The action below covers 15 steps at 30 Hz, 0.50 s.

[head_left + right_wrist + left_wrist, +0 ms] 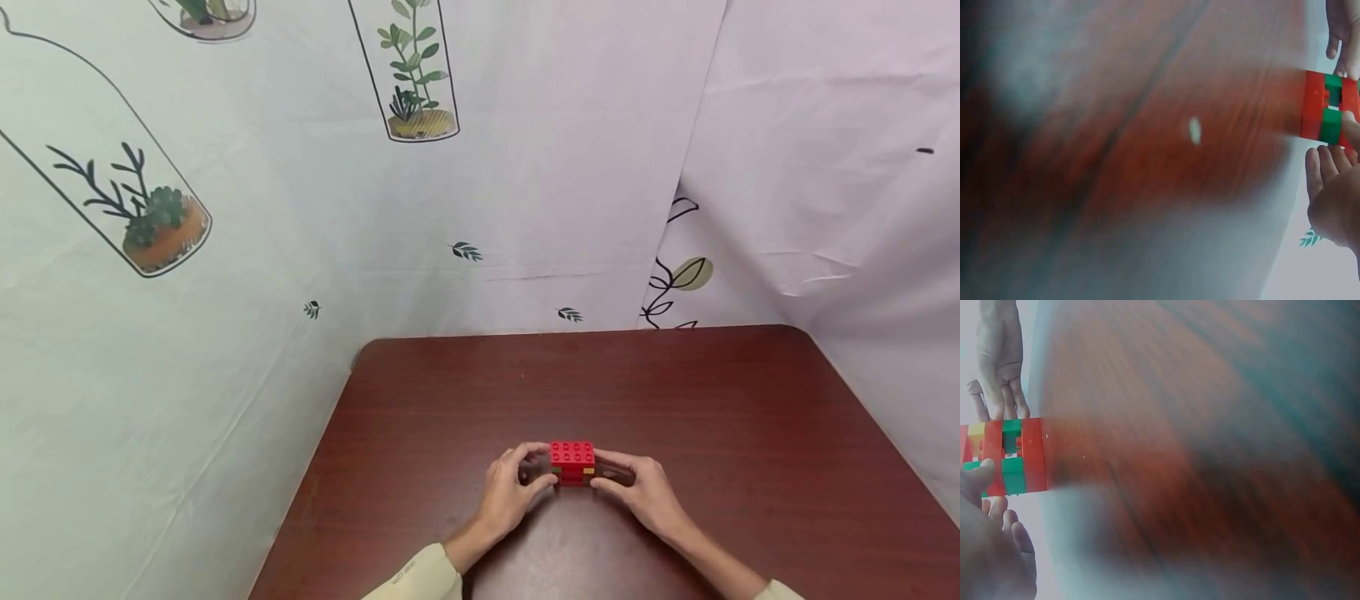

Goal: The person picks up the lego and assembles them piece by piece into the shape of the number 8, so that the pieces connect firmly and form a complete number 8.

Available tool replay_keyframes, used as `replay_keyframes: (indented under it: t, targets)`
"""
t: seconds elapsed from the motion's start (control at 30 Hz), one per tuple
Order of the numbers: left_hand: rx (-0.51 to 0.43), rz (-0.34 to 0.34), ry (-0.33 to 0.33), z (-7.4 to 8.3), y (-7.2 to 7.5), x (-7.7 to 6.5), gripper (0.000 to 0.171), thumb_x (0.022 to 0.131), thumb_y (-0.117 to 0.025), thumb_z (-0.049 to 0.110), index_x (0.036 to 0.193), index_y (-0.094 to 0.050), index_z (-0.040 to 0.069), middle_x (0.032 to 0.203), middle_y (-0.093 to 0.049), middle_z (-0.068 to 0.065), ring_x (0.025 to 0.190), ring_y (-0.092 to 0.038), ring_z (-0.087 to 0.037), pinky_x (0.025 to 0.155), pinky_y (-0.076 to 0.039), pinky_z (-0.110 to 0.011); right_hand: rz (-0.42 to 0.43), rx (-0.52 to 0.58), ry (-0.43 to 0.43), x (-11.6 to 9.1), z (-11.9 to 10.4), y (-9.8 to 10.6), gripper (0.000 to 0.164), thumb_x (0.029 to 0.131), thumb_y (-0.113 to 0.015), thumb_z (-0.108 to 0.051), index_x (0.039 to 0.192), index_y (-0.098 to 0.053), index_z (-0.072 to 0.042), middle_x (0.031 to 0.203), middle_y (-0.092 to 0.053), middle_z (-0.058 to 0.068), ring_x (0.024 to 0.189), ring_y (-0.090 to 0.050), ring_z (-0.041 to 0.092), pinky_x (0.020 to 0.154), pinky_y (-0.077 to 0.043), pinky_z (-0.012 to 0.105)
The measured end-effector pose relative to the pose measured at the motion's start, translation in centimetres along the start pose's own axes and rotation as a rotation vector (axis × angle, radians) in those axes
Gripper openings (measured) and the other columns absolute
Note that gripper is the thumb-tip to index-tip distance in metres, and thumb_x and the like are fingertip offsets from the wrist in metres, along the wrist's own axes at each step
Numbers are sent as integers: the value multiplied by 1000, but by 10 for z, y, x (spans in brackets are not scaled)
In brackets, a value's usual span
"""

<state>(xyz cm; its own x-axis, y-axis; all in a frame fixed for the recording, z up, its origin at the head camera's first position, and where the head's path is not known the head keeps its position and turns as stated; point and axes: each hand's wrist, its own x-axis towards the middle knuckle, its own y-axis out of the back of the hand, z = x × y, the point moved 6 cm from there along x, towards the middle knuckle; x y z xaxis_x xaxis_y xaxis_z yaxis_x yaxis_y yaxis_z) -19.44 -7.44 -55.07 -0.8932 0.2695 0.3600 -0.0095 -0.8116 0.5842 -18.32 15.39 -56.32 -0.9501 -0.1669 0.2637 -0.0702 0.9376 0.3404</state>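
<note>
A stack of toy building bricks (572, 453) stands on the table in front of me, with a studded red brick on top. Its layers show best in the left wrist view: red bricks (1034, 455) alternate with smaller green bricks (1014, 475) and a yellow brick (977, 432), leaving gaps between the small ones. My left hand (506, 493) holds the stack's left end, thumb at the near side and fingers toward the far side. At the other end my right hand (651, 497) grips it the same way. The far fingertips are partly hidden behind the stack.
The dark reddish-brown table (450, 392) reaches back to a pale wall covering (525, 208) printed with plants in bottles. More of this covering (847, 250) hangs along the right edge, creased. Light sleeves (420, 575) cover the forearms.
</note>
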Motion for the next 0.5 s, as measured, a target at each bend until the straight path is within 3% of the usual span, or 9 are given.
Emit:
replay_keyframes:
  t: [0.2,0.5]
  targets:
    - [14,1,17,-2,-1,0,36,89,-88,27,122,-75,23,102,-77,0,90,-72,-13,74,-55,-24,54,-30,8,0,0,0,43,83,-90,-7,123,-77,3,108,-79,15,97,-77,16,78,-60,20]
    - [17,4,25,-2,-1,0,33,89,-88,26,120,-76,22,102,-78,0,89,-72,-12,74,-56,-24,45,2,-11,0,-2,-1,42,84,-89,-7,123,-77,3,111,-79,17,98,-78,26,78,-60,21]
